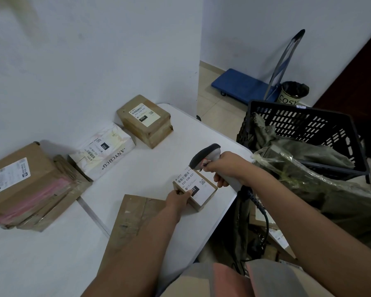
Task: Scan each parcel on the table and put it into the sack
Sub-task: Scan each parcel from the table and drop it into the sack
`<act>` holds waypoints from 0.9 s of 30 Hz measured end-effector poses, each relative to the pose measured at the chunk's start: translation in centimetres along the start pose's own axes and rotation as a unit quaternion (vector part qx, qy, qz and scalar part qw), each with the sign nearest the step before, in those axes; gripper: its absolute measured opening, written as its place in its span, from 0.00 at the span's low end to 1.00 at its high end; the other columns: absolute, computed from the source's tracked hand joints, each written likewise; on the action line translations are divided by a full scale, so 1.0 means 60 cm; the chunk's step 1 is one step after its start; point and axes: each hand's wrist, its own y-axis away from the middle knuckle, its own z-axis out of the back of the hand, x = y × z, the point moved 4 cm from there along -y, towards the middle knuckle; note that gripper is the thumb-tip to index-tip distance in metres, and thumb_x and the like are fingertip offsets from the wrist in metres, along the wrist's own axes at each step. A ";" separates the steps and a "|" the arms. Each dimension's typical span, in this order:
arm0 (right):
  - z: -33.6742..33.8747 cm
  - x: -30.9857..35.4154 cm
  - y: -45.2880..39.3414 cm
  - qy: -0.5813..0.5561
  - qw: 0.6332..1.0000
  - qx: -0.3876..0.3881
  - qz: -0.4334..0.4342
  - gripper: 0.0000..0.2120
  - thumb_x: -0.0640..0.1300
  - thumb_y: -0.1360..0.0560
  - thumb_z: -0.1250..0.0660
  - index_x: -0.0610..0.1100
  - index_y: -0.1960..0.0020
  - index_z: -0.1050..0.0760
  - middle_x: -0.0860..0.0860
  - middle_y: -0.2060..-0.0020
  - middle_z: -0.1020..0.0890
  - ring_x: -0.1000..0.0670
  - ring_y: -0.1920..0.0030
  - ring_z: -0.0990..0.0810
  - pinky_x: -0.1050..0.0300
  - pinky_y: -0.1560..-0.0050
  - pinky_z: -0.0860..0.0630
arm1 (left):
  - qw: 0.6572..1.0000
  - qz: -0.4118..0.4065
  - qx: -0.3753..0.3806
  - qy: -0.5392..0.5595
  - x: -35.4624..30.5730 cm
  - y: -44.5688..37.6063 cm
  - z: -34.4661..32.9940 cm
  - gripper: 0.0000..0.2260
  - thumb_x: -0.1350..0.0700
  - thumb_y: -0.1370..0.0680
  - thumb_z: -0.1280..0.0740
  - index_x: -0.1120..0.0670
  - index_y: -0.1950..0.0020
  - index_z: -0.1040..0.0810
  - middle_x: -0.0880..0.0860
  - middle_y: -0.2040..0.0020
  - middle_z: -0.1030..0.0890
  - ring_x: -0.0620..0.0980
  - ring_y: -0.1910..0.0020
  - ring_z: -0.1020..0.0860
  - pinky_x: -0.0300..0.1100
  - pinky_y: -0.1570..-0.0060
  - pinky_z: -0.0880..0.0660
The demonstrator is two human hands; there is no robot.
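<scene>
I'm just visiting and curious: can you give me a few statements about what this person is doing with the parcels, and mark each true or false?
1. The right hand holds a barcode scanner over a small box. True.
2. The left hand is resting idle on the table. False: it grips the small box's near-left corner.
3. The small box's label faces up. True.
4. The black basket stands on the table. False: it is beside the table, on the person's right.
5. Only one parcel is on the table. False: a white bag parcel, a taped brown box and others lie there too.
</scene>
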 end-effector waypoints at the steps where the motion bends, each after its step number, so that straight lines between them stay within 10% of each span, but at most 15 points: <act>1: 0.000 0.000 0.000 0.000 1.000 -0.002 0.001 0.15 0.44 0.27 0.31 0.34 0.47 0.23 0.44 0.71 0.20 0.48 0.75 0.21 0.60 0.73 0.27 | 1.000 0.000 0.003 -0.003 -0.001 0.001 0.000 0.18 0.51 0.26 0.26 0.58 0.39 0.19 0.56 0.45 0.16 0.57 0.46 0.18 0.54 0.42 0.21; 27: 0.025 -0.040 0.006 -0.047 0.998 -0.031 -0.018 0.12 0.44 0.25 0.31 0.36 0.48 0.24 0.45 0.72 0.20 0.47 0.74 0.21 0.59 0.71 0.27 | 0.986 -0.084 -0.029 -0.143 -0.066 0.010 0.035 0.24 0.58 0.24 0.28 0.56 0.31 0.31 0.57 0.33 0.25 0.58 0.39 0.23 0.52 0.39 0.23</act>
